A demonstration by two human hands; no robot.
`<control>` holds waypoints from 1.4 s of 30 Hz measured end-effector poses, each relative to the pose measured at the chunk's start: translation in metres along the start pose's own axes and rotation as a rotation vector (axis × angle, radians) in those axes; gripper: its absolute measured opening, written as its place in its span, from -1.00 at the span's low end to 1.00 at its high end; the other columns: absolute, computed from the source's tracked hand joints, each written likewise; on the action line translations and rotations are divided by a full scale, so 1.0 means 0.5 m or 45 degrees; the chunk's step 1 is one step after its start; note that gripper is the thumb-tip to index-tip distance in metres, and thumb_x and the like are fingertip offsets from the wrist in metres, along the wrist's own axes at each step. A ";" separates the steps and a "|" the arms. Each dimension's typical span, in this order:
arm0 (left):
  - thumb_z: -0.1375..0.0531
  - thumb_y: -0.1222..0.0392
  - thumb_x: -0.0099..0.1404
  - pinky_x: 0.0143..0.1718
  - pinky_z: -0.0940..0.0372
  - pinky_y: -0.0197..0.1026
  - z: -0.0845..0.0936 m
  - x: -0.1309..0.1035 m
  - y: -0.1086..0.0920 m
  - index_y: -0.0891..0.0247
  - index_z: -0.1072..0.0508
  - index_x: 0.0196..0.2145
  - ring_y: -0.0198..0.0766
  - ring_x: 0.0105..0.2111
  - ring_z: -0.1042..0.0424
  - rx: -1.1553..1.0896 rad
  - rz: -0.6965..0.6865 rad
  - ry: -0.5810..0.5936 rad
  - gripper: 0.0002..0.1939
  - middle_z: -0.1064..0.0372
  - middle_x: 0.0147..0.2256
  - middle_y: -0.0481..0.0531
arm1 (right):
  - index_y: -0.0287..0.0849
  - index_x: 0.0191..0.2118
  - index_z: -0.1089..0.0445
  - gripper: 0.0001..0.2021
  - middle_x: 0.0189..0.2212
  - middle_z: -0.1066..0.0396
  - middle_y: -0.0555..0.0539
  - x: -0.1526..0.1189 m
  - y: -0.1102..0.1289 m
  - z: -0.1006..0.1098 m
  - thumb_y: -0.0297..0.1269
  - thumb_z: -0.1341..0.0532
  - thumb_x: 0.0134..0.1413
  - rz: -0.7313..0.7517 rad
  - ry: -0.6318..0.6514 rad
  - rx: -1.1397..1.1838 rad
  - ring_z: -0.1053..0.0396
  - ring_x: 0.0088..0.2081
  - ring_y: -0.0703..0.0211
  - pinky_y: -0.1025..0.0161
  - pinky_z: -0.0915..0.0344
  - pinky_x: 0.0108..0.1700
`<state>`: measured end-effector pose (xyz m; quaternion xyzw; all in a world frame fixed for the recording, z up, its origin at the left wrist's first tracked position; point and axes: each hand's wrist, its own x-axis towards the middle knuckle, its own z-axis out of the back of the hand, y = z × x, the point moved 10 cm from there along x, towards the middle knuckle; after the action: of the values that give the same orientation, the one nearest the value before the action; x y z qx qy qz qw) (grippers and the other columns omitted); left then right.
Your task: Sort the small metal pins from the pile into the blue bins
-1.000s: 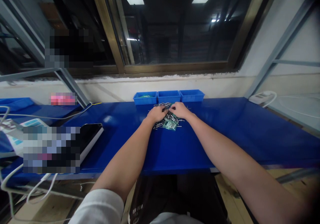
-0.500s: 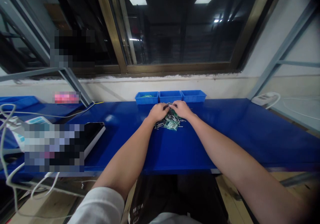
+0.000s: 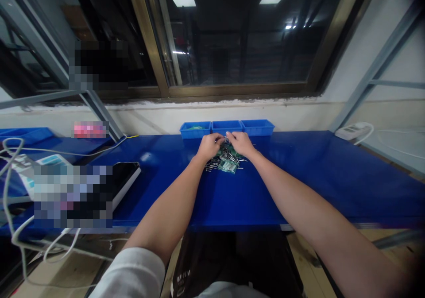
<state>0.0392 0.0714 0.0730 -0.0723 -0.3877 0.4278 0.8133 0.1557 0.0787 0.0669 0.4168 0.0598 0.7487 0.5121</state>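
A pile of thin silver metal pieces (image 3: 214,163), like screws or pins, lies on the blue table with green-tinted clear packets (image 3: 228,165) among it. At the pile's far left side is my left hand (image 3: 210,147), its fingers curled and closed toward the middle. My right hand (image 3: 241,144) faces it from the right, thumb and fingers pinched together. The fingertips of both hands nearly meet over the far part of the pile. Small shiny bits show between them, too small to make out which hand grips what.
Three blue bins stand behind the pile; the left bin (image 3: 195,132) holds something green. A dark-screened device (image 3: 128,174) and white cables (image 3: 20,240) are on the left. A white power strip (image 3: 353,130) lies at the right, beside a grey metal frame (image 3: 372,70).
Both hands have lifted slightly away from me, and their fingertips have shifted at the far side of the pile. The pile looks nearly the same.
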 end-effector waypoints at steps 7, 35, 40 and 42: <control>-0.16 0.14 0.21 -0.20 -0.28 -0.27 -0.005 -0.001 0.012 0.25 -0.52 -0.27 -0.23 -0.28 -0.46 -0.059 0.079 0.037 -0.80 -0.52 -0.30 0.01 | -0.20 -0.57 -0.30 -0.66 -0.61 -0.31 0.00 0.003 -0.015 -0.003 -0.11 -0.05 0.10 -0.013 0.000 0.150 -0.22 -0.51 0.26 0.30 -0.08 -0.40; -0.11 0.14 0.23 0.01 -0.23 -0.14 -0.008 0.001 0.051 0.29 -0.43 -0.08 -0.12 -0.07 -0.37 0.225 0.143 0.017 -0.67 -0.41 -0.08 0.14 | -0.15 0.04 -0.31 -0.53 0.03 -0.29 -0.20 0.004 -0.136 0.080 -0.15 -0.14 -0.03 -0.358 -0.229 -0.361 -0.07 0.02 -0.23 -0.13 -0.06 -0.02; -0.12 0.10 0.21 0.02 -0.23 -0.13 -0.031 -0.001 0.051 0.27 -0.45 -0.09 -0.10 -0.07 -0.37 0.290 0.096 0.144 -0.65 -0.40 -0.08 0.14 | -0.16 0.18 -0.14 -0.35 0.19 -0.08 -0.21 0.006 -0.191 0.065 -0.08 -0.17 -0.07 -0.490 -0.094 -0.425 0.02 0.10 -0.30 -0.19 -0.03 0.01; -0.12 0.07 0.22 0.01 -0.23 -0.13 -0.036 -0.003 0.051 0.26 -0.46 -0.09 -0.09 -0.07 -0.38 0.298 0.094 0.174 -0.65 -0.40 -0.08 0.14 | -0.14 0.20 -0.10 -0.30 0.24 0.02 -0.21 0.007 -0.200 0.052 -0.06 -0.20 -0.11 -0.503 -0.032 -0.407 0.04 0.12 -0.32 -0.20 -0.03 0.02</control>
<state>0.0348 0.0901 0.0485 -0.0202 -0.2760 0.4937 0.8245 0.2448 0.1199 0.0339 0.3200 0.0145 0.6286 0.7087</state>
